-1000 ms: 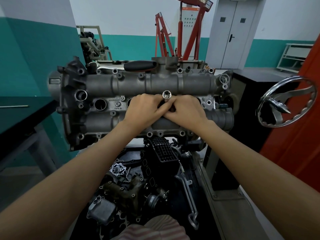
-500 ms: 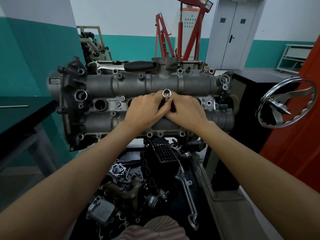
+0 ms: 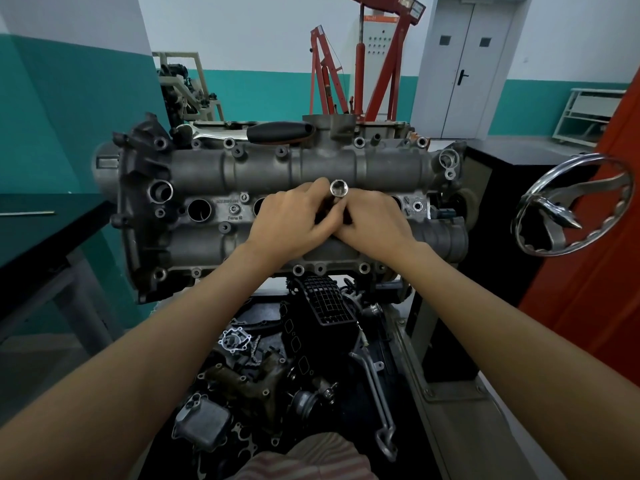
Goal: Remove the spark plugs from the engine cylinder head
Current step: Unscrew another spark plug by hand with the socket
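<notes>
Both hands, left [image 3: 289, 221] and right [image 3: 375, 221], are closed around the shiny steel tubular socket [image 3: 337, 190] in the grey cast cylinder head [image 3: 346, 168]; unscrewing is judged underway, further turning needed.

Two hands meet at the middle of one cylinder head [image 3: 277, 174]: the left hand [image 3: 291, 223] and the right hand [image 3: 375, 221]. One socket [image 3: 338, 187] stands just above their fingertips. Two open plug wells [image 3: 199, 209] show to the left of the left hand; any others are hidden under the hands. One black-handled tool [image 3: 280, 130] lies beyond the hands, one handwheel [image 3: 571, 206] to the right of the right hand, two red hoists [image 3: 384, 64] far behind
</notes>
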Action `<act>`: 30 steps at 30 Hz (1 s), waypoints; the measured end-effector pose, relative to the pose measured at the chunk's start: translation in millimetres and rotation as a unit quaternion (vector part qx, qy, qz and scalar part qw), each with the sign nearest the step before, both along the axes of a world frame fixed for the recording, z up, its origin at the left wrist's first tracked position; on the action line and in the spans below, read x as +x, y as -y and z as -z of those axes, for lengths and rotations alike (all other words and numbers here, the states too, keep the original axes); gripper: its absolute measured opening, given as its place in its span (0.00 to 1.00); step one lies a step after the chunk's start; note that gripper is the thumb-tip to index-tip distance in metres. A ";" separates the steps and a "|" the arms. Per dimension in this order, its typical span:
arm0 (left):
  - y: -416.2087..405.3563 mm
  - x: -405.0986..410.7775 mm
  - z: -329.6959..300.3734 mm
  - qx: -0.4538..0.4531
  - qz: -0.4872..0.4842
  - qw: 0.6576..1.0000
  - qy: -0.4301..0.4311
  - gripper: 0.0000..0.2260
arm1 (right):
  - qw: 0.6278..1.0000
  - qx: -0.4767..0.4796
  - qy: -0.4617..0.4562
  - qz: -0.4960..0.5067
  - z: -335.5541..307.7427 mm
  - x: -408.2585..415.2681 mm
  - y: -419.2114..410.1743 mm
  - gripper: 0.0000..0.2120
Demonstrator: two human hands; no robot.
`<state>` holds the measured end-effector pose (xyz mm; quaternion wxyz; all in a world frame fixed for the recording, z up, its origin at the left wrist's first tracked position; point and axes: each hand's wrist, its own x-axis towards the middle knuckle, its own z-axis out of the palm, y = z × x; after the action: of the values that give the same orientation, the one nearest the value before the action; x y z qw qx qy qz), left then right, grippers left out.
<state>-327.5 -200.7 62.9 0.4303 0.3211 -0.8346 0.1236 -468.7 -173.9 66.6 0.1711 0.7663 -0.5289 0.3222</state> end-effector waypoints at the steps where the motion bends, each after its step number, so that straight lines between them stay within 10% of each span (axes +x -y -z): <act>1: 0.0 0.1 0.1 -0.002 0.001 1.000 -0.002 0.21 | 1.000 0.002 -0.004 0.003 0.2 -0.4 1.3 0.10; 30: 0.4 -0.5 1.1 -0.015 0.007 1.000 -0.014 0.16 | 1.000 -0.010 0.016 -0.007 2.4 -1.1 3.0 0.10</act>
<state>-328.0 -201.1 61.8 0.4480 0.3102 -0.8286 0.1284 -469.8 -177.0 64.2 0.1676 0.7628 -0.5234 0.3409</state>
